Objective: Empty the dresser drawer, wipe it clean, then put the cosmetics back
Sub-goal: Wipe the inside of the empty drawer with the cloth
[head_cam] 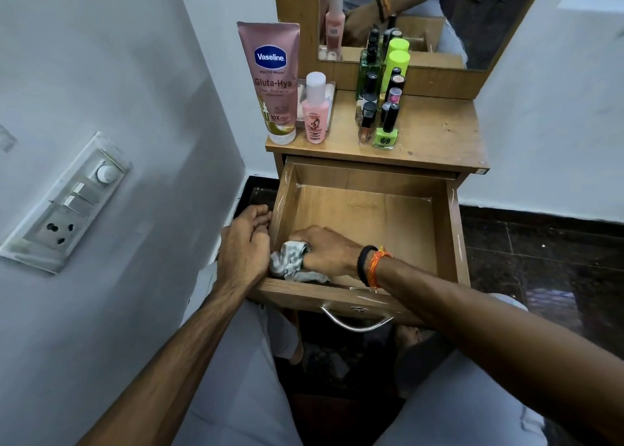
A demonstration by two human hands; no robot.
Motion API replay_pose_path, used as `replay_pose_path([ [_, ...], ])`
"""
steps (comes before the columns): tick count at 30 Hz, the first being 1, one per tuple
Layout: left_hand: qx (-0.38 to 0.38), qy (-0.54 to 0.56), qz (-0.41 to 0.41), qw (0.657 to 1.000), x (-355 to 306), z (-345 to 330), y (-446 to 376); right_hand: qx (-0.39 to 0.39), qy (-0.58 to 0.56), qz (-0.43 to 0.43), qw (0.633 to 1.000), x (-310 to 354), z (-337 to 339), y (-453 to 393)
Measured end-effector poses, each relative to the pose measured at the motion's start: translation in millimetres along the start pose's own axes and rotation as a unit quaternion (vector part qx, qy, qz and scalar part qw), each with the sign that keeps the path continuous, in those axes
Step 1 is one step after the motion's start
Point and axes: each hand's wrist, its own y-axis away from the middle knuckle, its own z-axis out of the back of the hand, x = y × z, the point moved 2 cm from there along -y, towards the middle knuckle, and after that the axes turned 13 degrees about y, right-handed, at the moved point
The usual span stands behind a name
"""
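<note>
Both forearms bare to the edge of view, no sleeves showing. On the right wrist, just behind the right hand [326, 253], a plain black round-cord band [364, 266] and, touching it on the elbow side, a knotted orange thread bracelet [377, 266] with loose ends sticking up. Left hand [244, 243] and wrist without rings or bands. Below the wrist bands, toward the bottom of view, light grey cloth trousers [243, 395] covering both legs

Right hand [324, 248] grips cloth [290, 261] — seemingly wiping drawer [452, 243].
</note>
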Motion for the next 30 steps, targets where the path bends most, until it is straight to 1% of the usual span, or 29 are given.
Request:
replay_pose_path([
  [3,-0.003,-0.051,-0.032,0.998,1.8,0.2,-0.3,0.022,0.058,0.056,0.997,-4.2,9.3,13.6],
  [6,0.010,-0.065,-0.034,0.997,4.1,0.0,-1.3,0.060,0.126,0.082,0.987,-23.2,25.0,31.8],
  [8,0.020,-0.061,-0.032,0.997,5.0,0.3,-1.8,0.096,0.139,0.072,0.983,-39.3,36.6,46.2],
  [10,0.032,-0.068,-0.040,0.996,4.5,-1.0,-1.0,0.130,0.156,0.041,0.978,-53.9,47.7,61.7],
  [12,0.041,-0.094,-0.064,0.993,2.6,-2.2,1.0,0.162,0.220,0.016,0.962,-64.6,58.7,74.8],
  [13,0.043,-0.107,-0.079,0.990,1.3,-2.0,2.2,0.165,0.252,0.010,0.954,-67.8,65.7,79.5],
  [14,0.044,-0.117,-0.096,0.987,-0.2,-2.3,3.5,0.151,0.274,0.007,0.950,-70.3,74.9,83.2],
  [15,0.048,-0.129,-0.116,0.984,-2.0,-3.3,5.2,0.116,0.280,-0.002,0.953,-71.9,85.9,86.4],
  [17,0.061,-0.165,-0.162,0.971,-6.5,-7.0,9.4,0.018,0.286,-0.022,0.958,-76.8,105.1,90.6],
  [18,0.070,-0.186,-0.184,0.963,-8.2,-9.2,12.2,-0.018,0.307,-0.025,0.951,-80.4,108.9,90.6],
  [19,0.081,-0.203,-0.203,0.954,-9.4,-11.6,14.8,-0.031,0.339,-0.032,0.940,-83.8,108.7,90.0],
  [20,0.090,-0.217,-0.218,0.947,-9.7,-13.6,16.5,-0.026,0.366,-0.040,0.929,-87.1,104.4,88.8],
  [22,0.097,-0.232,-0.235,0.939,-9.2,-14.9,17.4,0.033,0.398,-0.039,0.916,-87.1,86.4,87.2],
  [25,0.097,-0.243,-0.239,0.935,-5.9,-13.7,15.2,0.135,0.405,0.002,0.904,-83.0,57.6,89.5],
  [27,0.101,-0.253,-0.234,0.933,-5.3,-14.2,14.3,0.172,0.414,0.007,0.894,-86.7,49.6,96.0],
  [28,0.105,-0.255,-0.231,0.933,-4.8,-14.4,14.1,0.188,0.438,0.009,0.879,-90.5,47.9,99.6],
  [30,0.113,-0.258,-0.223,0.933,-4.4,-13.3,13.5,0.209,0.522,0.031,0.826,-95.5,47.0,105.6],
])
